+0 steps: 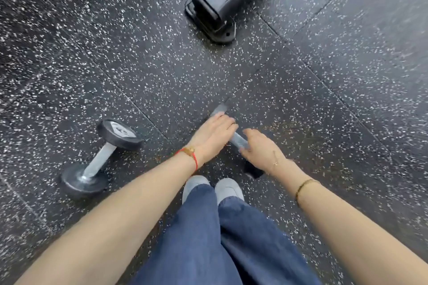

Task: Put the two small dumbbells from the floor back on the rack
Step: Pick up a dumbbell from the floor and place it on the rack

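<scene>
— Where are the two dumbbells right now?

— Both on the speckled rubber floor [301, 81]. One dumbbell [102, 157] lies free off to my left, both black heads and the bare metal handle in plain sight. The second dumbbell [238, 140] is right in front of my shoes [213, 188], under my hands; I can see a stretch of its metal handle between them, a grey end poking out past my left fingers, and a dark head below my right palm.

— What are your hands doing?

— My left hand [213, 136] lies over the far part, fingers curled down onto it. My right hand [261, 148] cups the near part of the handle, fingers bent round but not clearly closed. The frame is blurred, so I can't tell whether either hand has a firm hold.

— How will it handle?

— Rigid, and I'd judge dense for its size: metal bar, heads that look rubber-coated. The handle looks smooth, so it could slip in a loose grip. I'd wrap one fist round the middle of the bar, between the heads, so it hangs balanced.

— And the rack?

— Only a black steel foot [215, 4], bolted at its base plate, shows at the top; I take it for part of the rack, well apart from both dumbbells. No shelves in view.
</scene>
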